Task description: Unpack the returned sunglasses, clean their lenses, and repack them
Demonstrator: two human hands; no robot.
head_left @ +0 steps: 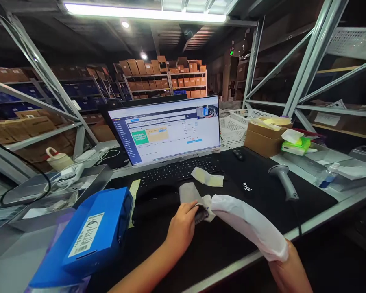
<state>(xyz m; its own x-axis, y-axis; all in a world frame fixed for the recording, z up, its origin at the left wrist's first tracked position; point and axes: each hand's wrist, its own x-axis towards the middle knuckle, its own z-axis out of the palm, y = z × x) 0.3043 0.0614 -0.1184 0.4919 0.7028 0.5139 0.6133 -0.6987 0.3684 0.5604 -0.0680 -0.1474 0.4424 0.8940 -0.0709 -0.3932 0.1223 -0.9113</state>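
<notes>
My left hand (181, 228) is closed round a small dark item (201, 214) wrapped in pale tissue paper (190, 193), above a black desk mat (256, 191). My right hand (288, 270), at the desk's near edge, grips the lower end of a white bag (247, 224), which stretches up to the left hand; the fingers are hidden under the bag. A black garment-like bundle (155, 203) lies just left of the left hand. A blue box with a white label (91, 232) sits at the near left.
A monitor (167, 128) and black keyboard (179, 171) stand behind the hands, with a mouse (238, 154), a grey barcode scanner (285, 179), a cardboard box (264, 138), white baskets (234, 124) and a small bottle (326, 177) to the right. Metal shelving surrounds the desk.
</notes>
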